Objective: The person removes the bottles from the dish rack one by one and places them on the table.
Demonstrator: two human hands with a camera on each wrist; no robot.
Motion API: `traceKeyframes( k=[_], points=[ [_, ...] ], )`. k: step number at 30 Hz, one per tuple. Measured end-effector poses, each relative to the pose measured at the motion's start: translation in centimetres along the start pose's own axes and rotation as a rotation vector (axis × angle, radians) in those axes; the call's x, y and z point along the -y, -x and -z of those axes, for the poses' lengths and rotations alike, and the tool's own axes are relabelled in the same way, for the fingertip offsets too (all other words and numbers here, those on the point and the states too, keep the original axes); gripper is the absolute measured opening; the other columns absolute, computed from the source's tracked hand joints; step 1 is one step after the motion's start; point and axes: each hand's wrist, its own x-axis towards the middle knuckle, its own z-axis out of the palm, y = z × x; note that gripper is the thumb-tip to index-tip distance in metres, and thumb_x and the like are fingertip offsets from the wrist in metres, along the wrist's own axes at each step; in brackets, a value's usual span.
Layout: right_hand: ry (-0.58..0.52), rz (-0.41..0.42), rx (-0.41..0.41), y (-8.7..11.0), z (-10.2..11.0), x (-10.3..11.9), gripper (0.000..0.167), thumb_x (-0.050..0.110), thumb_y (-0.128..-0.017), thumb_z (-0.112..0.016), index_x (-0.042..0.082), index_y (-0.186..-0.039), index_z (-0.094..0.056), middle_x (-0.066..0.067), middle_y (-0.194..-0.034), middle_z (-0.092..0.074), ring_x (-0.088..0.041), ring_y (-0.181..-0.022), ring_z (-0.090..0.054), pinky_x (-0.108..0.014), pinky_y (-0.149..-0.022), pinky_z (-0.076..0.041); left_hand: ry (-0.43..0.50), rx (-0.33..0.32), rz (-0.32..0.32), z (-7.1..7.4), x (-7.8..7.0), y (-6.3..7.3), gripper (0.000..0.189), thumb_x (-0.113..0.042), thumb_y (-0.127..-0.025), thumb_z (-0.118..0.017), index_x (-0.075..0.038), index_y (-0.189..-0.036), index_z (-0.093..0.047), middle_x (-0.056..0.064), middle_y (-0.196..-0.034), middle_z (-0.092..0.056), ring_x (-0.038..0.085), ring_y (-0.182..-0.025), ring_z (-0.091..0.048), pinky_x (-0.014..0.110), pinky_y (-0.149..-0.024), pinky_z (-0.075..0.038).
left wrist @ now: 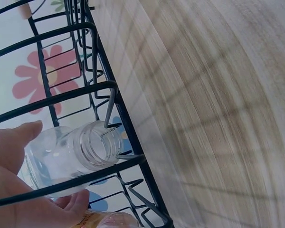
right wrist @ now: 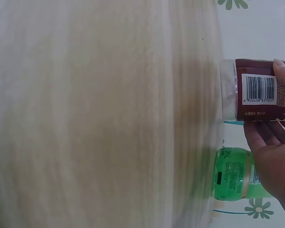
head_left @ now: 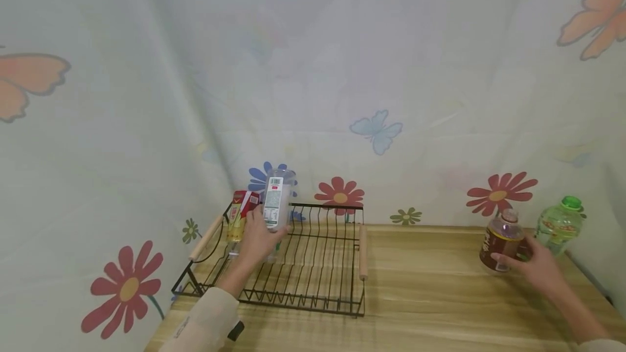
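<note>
My left hand (head_left: 259, 237) holds a clear plastic bottle (head_left: 277, 202) with a white label, upside down in the black wire rack (head_left: 313, 302). In the left wrist view its uncapped neck (left wrist: 102, 142) points down among the wires. Beside it in the rack, close to my fingers, leans a bottle with a red and yellow label (head_left: 237, 227). At the far right, my right hand (head_left: 535, 265) grips an uncapped bottle with a brown label (head_left: 499, 246); its barcode faces the right wrist camera. Just behind that hand stands a green bottle with a green cap (head_left: 559, 224).
The rack has light wooden handles (head_left: 363, 251) on both sides and stands on a wood-grain table (head_left: 415, 287). A curtain (head_left: 415, 69) printed with flowers and butterflies hangs behind the table and along its left side. A small black object (head_left: 236, 331) shows by the left sleeve.
</note>
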Motion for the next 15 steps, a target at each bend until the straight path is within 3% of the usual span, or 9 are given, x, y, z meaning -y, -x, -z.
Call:
traceKeyframes(
  k=[15],
  points=[
    [-0.001, -0.026, 0.026, -0.10, -0.11, -0.83, 0.092, 0.035, -0.100, -0.077, -0.019, -0.154, -0.025, -0.051, -0.144, -0.039, -0.068, -0.127, -0.044, -0.076, -0.097, -0.041, 0.013, -0.020, 0.012, -0.26, 0.04, 0.09, 0.110, -0.046, -0.086, -0.087, -0.001, -0.163, -0.022, 0.022, -0.140, -0.041, 0.038, -0.117, -0.054, 0.055, -0.095, -0.053]
  ],
)
